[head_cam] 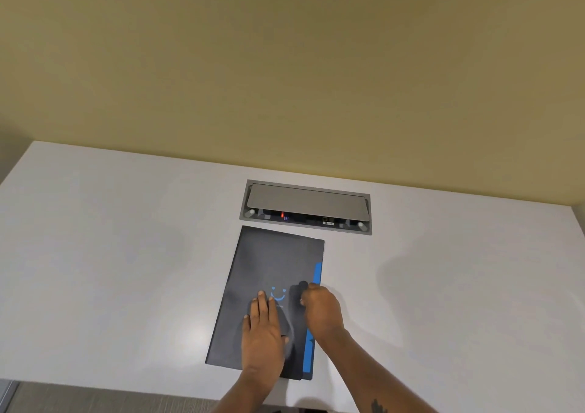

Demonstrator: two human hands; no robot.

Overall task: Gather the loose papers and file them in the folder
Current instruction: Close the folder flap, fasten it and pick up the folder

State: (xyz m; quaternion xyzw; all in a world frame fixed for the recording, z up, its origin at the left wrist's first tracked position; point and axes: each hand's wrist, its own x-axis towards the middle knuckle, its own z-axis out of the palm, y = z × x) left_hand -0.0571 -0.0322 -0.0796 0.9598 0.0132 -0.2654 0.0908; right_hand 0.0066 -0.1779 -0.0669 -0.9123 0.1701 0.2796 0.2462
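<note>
Black folder (272, 273), blue smile logo (279, 295); text unreadable.

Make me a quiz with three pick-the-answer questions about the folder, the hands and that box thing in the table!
1. Where is the power box?
A. Behind the folder, by the wall
B. On the folder
C. Left of the folder

2. What colour is the strip along the folder's right edge?
A. Red
B. Blue
C. Green

3. How is the folder?
A. Wide open
B. Standing upright
C. Closed flat

Answers:
1 A: it is sunk into the table just past the folder's far edge.
2 B: a blue band shows beside the right hand.
3 C: the dark cover lies flat, the left hand resting on top.
</note>
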